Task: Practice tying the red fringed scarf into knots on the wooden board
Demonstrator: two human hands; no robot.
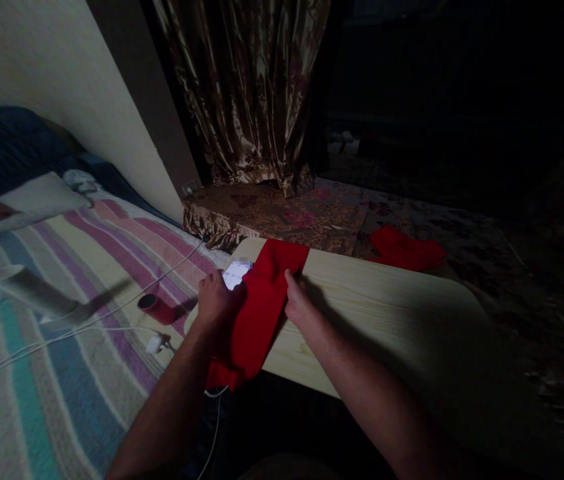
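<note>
A long folded piece of red cloth [255, 327] lies across the left end of a pale wooden table [352, 300], and its near end hangs over the front edge. On its left side my left hand [216, 298] is closed on the cloth's edge, fingers curled and partly hidden. My right hand [297, 301] grips the opposite edge, thumb up along the fabric. Just beyond my left hand, a phone [235, 275] with a lit screen lies partly hidden by that hand and the cloth.
To the left is a bed with a striped cover [87, 293], carrying a small red cylinder [156, 309], a white plug [156, 343] with cables and a pale lamp-like tube [37, 293]. Another red cloth [405, 250] lies beyond the table. Patterned curtains [252, 87] hang behind.
</note>
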